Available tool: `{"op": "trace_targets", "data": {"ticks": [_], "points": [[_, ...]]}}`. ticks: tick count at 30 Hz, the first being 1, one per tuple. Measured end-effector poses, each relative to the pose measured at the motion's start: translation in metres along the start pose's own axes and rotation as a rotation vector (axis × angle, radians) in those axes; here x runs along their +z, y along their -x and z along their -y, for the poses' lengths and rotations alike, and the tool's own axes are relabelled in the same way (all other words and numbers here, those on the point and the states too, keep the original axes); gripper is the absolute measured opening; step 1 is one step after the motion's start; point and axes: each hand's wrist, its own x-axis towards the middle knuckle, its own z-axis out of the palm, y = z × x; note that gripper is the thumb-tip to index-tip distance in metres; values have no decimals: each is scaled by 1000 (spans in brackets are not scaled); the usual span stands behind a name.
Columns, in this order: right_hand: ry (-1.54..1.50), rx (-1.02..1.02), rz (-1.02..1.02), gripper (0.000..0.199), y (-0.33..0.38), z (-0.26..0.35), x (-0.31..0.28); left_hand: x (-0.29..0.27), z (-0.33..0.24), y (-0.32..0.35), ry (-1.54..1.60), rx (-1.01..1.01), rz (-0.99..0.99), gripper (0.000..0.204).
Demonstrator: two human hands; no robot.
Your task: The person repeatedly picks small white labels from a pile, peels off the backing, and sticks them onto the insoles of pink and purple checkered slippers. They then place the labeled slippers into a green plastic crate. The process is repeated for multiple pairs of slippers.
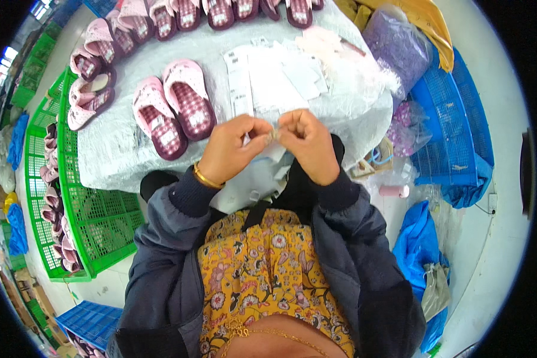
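Observation:
My left hand (228, 148) and my right hand (311, 146) meet at the table's near edge, thumbs and fingertips pinched together. Between them is something small and pale that I cannot make out. Just left of my hands, a pair of pink slippers with checked insoles lies on the plastic-wrapped table: the left slipper (160, 119) and the right slipper (189, 98). White labels are on their insoles. Beyond my fingers, white paper labels (274, 77) are spread in a loose pile.
More pink slippers (219, 13) line the table's far and left edges. A green crate (104, 230) holding slippers stands at left. To the right are blue baskets (444, 143), a bag of purple material (397, 51) and blue sheeting (416, 244) on the floor.

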Motion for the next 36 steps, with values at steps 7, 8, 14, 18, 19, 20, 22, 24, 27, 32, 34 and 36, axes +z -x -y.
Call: {"op": "trace_targets", "data": {"ticks": [7,8,14,18,19,20,22,24,27,32,34,36], "points": [[106,54,110,18,11,4,-2,2,17,2,187,-113,91,11],[163,64,151,20,12,6,-5,2,16,2,154,-89,78,10],[468,-138,50,28,21,22,-14,0,7,-6,125,-41,51,7],[-38,64,48,23,11,0,-15,13,-3,-20,85,27,98,11],[-111,96,49,22,9,-3,-17,12,-4,-26,83,1,125,12],[-184,128,47,20,7,-6,-21,11,-8,-37,82,-24,153,14],[-207,151,42,18,5,-14,-28,8,-4,-66,66,-48,153,20],[-120,151,47,15,3,-14,-34,1,20,-116,-92,96,67,25],[-124,106,67,15,3,-20,-38,-17,77,-195,-466,65,-139,30],[-196,132,11,13,5,-33,-48,-28,111,-266,-822,-314,138,55],[-187,140,-14,12,5,-36,-53,-19,137,-282,-787,-490,68,65],[-149,133,-42,10,5,-39,-57,-18,144,-289,-760,-525,76,72]]}}
